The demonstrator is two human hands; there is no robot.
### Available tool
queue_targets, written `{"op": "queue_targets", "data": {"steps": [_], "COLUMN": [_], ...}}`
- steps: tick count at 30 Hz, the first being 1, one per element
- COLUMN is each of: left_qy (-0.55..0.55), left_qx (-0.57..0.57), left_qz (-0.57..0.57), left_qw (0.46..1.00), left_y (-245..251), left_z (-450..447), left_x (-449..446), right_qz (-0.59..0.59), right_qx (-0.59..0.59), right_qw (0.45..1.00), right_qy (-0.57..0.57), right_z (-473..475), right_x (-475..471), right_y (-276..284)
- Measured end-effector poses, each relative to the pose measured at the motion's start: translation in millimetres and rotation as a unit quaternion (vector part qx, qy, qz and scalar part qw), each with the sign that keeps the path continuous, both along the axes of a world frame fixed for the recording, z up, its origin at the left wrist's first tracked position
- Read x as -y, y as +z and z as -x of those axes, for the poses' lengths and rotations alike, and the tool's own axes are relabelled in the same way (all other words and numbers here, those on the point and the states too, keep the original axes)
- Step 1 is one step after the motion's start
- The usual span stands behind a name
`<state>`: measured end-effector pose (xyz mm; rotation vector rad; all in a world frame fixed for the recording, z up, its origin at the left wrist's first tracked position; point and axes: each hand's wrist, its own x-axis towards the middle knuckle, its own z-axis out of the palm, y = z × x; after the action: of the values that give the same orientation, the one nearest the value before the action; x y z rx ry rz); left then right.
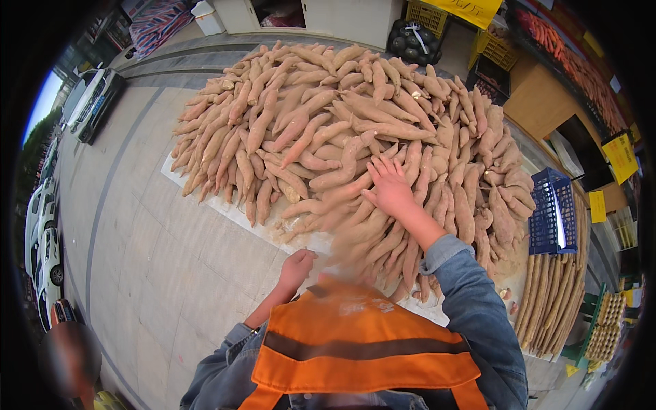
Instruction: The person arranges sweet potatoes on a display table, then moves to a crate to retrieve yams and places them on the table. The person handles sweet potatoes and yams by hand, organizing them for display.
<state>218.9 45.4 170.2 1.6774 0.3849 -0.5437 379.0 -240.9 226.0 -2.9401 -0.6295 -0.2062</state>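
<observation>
A large heap of sweet potatoes, brownish-pink and dusty, spreads before me on a pale sheet. My right hand rests palm down on the near side of the heap, its fingers apart and touching the roots. No root is lifted in it. Lower and to the left, my left hand is held with the fingers curled in, off the heap's near edge. Nothing shows inside it. Blurring at the near edge of the heap makes single roots hard to tell apart there.
Right of the heap stands a blue plastic crate, beside long rod-shaped yams. Egg trays are farther right. Netted dark squashes lie behind. Parked cars line the left side of the paving.
</observation>
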Motion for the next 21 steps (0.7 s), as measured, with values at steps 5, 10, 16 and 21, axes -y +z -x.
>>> {"op": "queue_targets", "data": {"steps": [5, 10, 16, 21], "left_qy": [-0.005, -0.062, -0.112, -0.072], "left_qx": [0.003, 0.03, 0.003, -0.03], "left_qz": [0.013, 0.03, 0.061, 0.057], "left_qw": [1.0, 0.997, 0.992, 0.995], "left_y": [-4.4, -15.0, -19.8, -32.5], "left_z": [-18.8, -56.9, -89.9, -118.5], "left_x": [-23.7, -45.6, -122.8, -187.9], "right_qz": [-0.009, 0.052, -0.012, -0.025], "right_qx": [0.041, -0.022, 0.08, 0.158], "right_qw": [0.999, 0.998, 0.994, 0.971], "right_qy": [0.022, -0.006, -0.077, -0.178], "right_z": [-25.8, -41.2, -16.3, -2.9], "right_x": [-17.0, -37.5, -27.3, -52.1], "right_y": [-7.3, 12.6, 4.8, 15.8]}}
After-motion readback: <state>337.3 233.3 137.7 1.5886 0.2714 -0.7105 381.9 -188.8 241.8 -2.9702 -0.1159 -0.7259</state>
